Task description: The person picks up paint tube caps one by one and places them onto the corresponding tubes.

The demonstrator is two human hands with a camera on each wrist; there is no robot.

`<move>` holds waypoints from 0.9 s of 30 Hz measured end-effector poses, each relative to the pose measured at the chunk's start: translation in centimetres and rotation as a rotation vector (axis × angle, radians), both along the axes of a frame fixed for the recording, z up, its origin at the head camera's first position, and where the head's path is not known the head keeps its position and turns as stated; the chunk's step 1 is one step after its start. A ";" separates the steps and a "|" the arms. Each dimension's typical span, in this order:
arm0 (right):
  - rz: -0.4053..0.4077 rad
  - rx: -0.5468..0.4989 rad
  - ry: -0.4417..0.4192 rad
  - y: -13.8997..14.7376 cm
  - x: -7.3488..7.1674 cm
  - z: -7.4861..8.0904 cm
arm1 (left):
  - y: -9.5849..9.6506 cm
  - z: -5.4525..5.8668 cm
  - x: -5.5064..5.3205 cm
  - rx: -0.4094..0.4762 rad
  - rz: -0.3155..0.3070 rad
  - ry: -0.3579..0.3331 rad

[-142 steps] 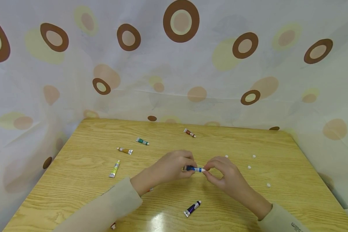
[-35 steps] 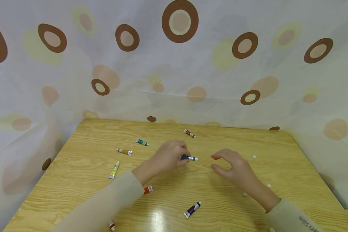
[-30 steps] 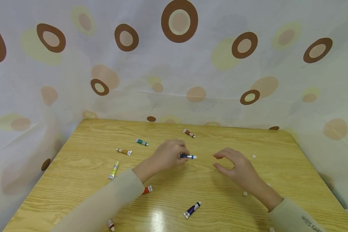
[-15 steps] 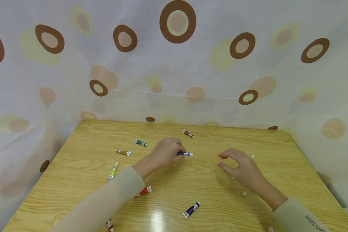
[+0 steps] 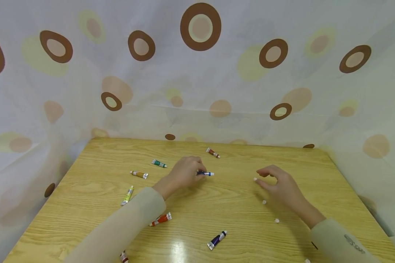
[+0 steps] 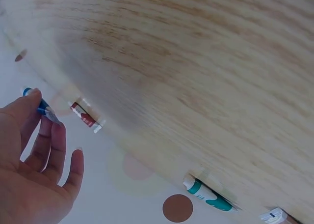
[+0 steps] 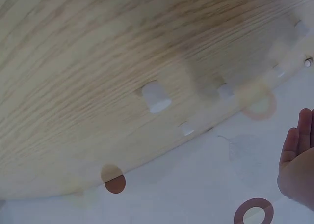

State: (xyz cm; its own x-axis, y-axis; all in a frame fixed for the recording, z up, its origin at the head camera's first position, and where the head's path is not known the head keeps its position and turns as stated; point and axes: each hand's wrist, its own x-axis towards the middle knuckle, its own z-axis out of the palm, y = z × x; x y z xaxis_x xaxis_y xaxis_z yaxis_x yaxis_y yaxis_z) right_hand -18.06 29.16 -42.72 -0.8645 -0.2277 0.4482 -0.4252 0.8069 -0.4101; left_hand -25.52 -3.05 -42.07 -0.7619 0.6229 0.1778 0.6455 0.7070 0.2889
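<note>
My left hand (image 5: 184,172) pinches a small blue paint tube (image 5: 206,174) just above the table, its white tip pointing right. In the left wrist view, thumb and fingertips grip the blue tube (image 6: 43,106), the other fingers spread. My right hand (image 5: 285,186) is held over the right side, thumb and fingers curved apart with nothing between them. A small white cap (image 5: 255,179) appears beside its thumb tip; whether they touch I cannot tell. Other white caps (image 5: 264,202) lie below the hand. The right wrist view shows one cap (image 7: 157,97) close up.
Paint tubes lie about the wooden table (image 5: 243,226): brown-red (image 5: 213,152), green (image 5: 159,163), ochre (image 5: 139,174), yellow (image 5: 127,195), orange-red (image 5: 161,219), purple (image 5: 217,240) and dark red (image 5: 124,257), partly behind the left sleeve. A patterned curtain (image 5: 200,87) encloses the back and sides.
Both hands were together at the blue tube's white tip. They have since parted: the left moved left and away with the tube, the right moved right. The caps at right lie in different places.
</note>
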 end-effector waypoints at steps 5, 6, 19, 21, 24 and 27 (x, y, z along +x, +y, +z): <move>-0.008 -0.005 -0.068 0.7 -0.7 -0.5 | 0.0 -0.4 -0.4 -0.011 0.004 -0.008; -0.010 -0.002 -0.081 0.8 -0.8 -0.6 | 0.1 -0.4 -0.5 -0.014 0.004 -0.008; -0.015 0.008 -0.325 1.4 -2.1 -1.0 | 0.3 -1.4 -1.3 -0.072 0.003 -0.034; -0.020 0.013 -0.341 1.5 -2.2 -1.1 | 0.4 -1.5 -1.4 -0.073 0.003 -0.040; -0.019 0.012 -0.367 1.6 -2.5 -1.2 | 0.5 -1.6 -1.5 -0.074 0.004 -0.052; -0.010 0.005 -0.402 1.7 -2.8 -1.3 | 0.6 -1.7 -1.6 -0.091 0.006 -0.051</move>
State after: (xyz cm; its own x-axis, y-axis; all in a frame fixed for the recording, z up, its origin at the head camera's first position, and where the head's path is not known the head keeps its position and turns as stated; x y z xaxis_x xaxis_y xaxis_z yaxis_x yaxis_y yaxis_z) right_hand -20.84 30.83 -44.01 -0.9727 -0.2201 0.0730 -0.2242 0.8124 -0.5383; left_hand -27.08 -2.49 -43.75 -0.7721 0.6303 0.0815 0.6274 0.7355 0.2559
